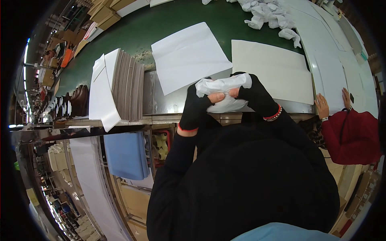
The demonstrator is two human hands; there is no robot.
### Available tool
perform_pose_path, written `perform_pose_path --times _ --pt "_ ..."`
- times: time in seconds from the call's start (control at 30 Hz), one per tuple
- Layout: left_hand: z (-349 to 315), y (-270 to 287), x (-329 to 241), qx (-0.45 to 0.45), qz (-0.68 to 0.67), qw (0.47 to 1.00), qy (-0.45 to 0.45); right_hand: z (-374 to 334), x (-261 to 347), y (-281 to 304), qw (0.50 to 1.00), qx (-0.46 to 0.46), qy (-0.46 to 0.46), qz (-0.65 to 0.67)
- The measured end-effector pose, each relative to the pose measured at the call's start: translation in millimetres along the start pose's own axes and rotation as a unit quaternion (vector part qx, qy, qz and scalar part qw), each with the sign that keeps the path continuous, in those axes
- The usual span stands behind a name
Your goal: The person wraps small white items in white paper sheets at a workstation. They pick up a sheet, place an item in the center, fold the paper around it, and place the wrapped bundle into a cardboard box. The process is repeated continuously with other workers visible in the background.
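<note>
Between my two hands is a wad of crumpled white tissue paper, held over the near edge of the bench. My left hand, in a black fingerless glove, grips its left end with the thumb across the front. My right hand, gloved the same way, closes round the right end, its thumb also in front. Whether anything is wrapped inside the paper cannot be seen. Just beyond my hands, a white paper sheet lies tilted on the bench. Farther right is a cream-white stack of sheets.
A tall stack of flat cardboard pieces stands at the left, beside brown leather shoes. Several crumpled paper wads lie on the green belt. At the right, a co-worker's red sleeve and hands reach over a white table.
</note>
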State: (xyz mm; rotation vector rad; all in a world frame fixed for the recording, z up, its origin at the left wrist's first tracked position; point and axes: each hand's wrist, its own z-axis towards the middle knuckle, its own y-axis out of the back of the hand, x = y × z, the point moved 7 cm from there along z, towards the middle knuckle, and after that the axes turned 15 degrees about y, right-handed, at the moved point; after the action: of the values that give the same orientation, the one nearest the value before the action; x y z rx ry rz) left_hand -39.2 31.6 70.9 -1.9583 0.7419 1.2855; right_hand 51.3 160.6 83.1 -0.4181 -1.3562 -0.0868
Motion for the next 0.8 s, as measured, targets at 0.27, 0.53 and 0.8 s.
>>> perform_pose_path --times 0.27,0.53,0.8 --pt "-2.4 -6.3 -23.2 -0.076 -0.03 0.991 -0.111 3.1 -1.0 19.5 0.997 -0.033 0.06 -0.033" --pt "1.4 -15.3 -18.8 -0.19 0.032 0.96 -0.202 1.9 -14.9 1.1 0.992 0.072 0.106 0.0" --pt "24.5 -42.0 -10.7 -0.019 -0.055 0.989 -0.139 29.6 -56.1 13.9 0.984 -0.121 0.123 0.047"
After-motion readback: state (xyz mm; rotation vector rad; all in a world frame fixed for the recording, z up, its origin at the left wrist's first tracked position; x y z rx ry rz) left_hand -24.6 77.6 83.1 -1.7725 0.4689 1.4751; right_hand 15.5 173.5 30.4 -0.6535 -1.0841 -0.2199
